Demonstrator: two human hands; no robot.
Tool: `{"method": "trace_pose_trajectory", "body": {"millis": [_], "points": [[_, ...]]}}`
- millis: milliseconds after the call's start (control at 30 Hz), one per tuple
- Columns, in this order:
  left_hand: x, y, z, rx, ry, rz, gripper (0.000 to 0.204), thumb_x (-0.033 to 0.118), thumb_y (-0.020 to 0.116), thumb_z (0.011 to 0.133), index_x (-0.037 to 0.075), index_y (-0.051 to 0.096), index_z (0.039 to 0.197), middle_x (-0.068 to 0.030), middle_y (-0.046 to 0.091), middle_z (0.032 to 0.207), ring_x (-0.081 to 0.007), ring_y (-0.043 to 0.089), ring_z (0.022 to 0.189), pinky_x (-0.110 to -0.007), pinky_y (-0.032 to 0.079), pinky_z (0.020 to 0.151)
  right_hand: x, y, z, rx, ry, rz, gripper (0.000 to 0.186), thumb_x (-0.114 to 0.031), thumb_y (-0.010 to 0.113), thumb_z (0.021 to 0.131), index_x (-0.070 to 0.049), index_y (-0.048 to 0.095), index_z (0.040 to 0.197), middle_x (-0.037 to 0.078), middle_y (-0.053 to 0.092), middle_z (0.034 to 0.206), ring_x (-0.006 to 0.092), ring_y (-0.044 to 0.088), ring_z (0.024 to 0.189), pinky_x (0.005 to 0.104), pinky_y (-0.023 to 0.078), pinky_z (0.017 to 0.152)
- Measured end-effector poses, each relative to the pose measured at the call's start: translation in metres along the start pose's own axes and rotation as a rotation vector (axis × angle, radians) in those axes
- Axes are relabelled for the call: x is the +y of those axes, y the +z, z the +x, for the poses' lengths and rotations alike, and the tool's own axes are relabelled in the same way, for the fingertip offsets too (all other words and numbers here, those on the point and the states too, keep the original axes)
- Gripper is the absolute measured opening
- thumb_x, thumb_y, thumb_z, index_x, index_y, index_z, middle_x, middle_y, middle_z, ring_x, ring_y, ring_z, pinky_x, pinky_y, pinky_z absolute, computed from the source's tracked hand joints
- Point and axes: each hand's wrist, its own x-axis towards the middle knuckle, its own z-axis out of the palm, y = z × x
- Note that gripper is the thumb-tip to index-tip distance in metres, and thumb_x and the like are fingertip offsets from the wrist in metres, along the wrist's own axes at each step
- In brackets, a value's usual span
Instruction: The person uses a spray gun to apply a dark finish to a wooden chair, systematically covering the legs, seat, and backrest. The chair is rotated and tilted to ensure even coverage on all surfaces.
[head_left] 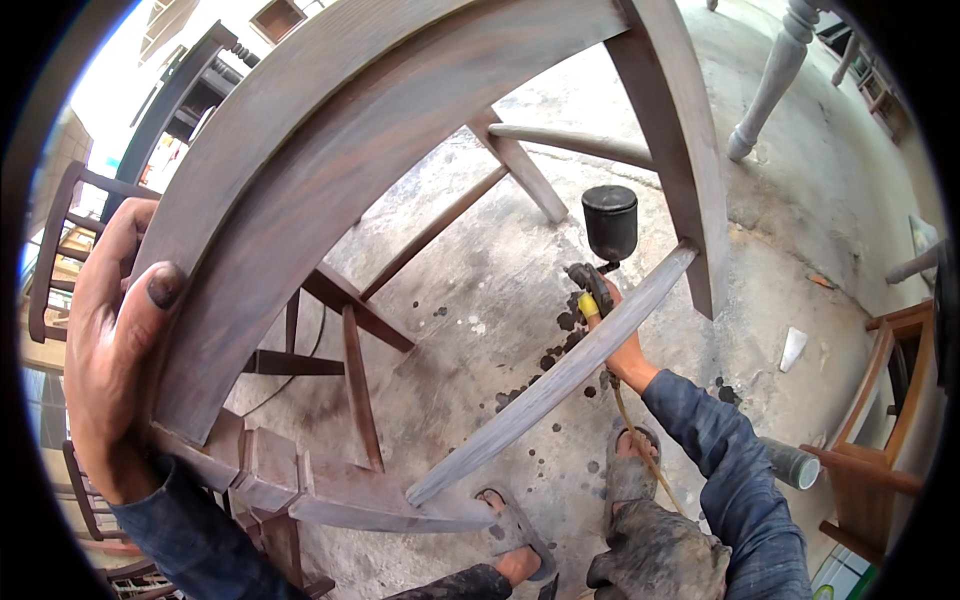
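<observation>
A greyish-brown wooden chair frame [380,120] is tilted across the view, with a wide curved rail at the top and legs joined by stretchers. My left hand [120,330] is closed on its left side, thumb over the rail's edge. Below a straight side post, a lighter grey stretcher [550,375] runs diagonally down to a notched lower piece. Behind it, my right hand [620,330] grips a dark spray gun [590,280] with a black cup [610,220] on top and a yellowish hose hanging from it. The stretcher partly hides my right hand and the gun.
Dark chairs [55,250] stand at the left. A turned grey leg [760,90] is at upper right, a brown wooden cabinet frame [870,430] at right, with a grey cylinder [795,465] beside it. My sandaled feet [520,560] stand on spotted concrete [470,300].
</observation>
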Motion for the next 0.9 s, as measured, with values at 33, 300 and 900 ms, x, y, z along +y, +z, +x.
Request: {"method": "trace_pose_trajectory", "body": {"millis": [33, 300, 900], "points": [[-0.003, 0.000, -0.001, 0.019, 0.003, 0.032, 0.079, 0.066, 0.062, 0.084, 0.000, 0.056, 0.127, -0.0160, 0.060, 0.103, -0.0249, 0.064, 0.094, -0.036, 0.052, 0.082, 0.000, 0.003, 0.011, 0.073, -0.052, 0.090, 0.019, -0.017, 0.064, 0.099, -0.002, 0.057, 0.109, 0.004, 0.061, 0.087, 0.0124, 0.057, 0.075, 0.0295, 0.047, 0.068], [-0.040, -0.005, -0.007, 0.219, 0.020, 0.333, 0.092, 0.076, 0.058, 0.080, 0.003, 0.054, 0.136, -0.0236, 0.060, 0.112, -0.0318, 0.066, 0.097, -0.044, 0.055, 0.085, -0.047, 0.009, 0.063, 0.174, 0.061, 0.459, 0.017, -0.022, 0.062, 0.100, -0.006, 0.058, 0.099, 0.000, 0.060, 0.071, 0.0055, 0.048, 0.050, 0.0236, 0.039, 0.043], [-0.059, -0.003, 0.002, 0.241, -0.023, 0.308, 0.100, 0.078, 0.056, 0.080, 0.006, 0.046, 0.148, -0.0317, 0.054, 0.133, -0.0388, 0.066, 0.109, -0.050, 0.055, 0.092, -0.019, -0.021, 0.037, 0.183, 0.009, 0.275, 0.015, -0.013, 0.066, 0.095, -0.003, 0.057, 0.101, -0.001, 0.063, 0.079, 0.0083, 0.058, 0.066, 0.0245, 0.045, 0.057]]}}
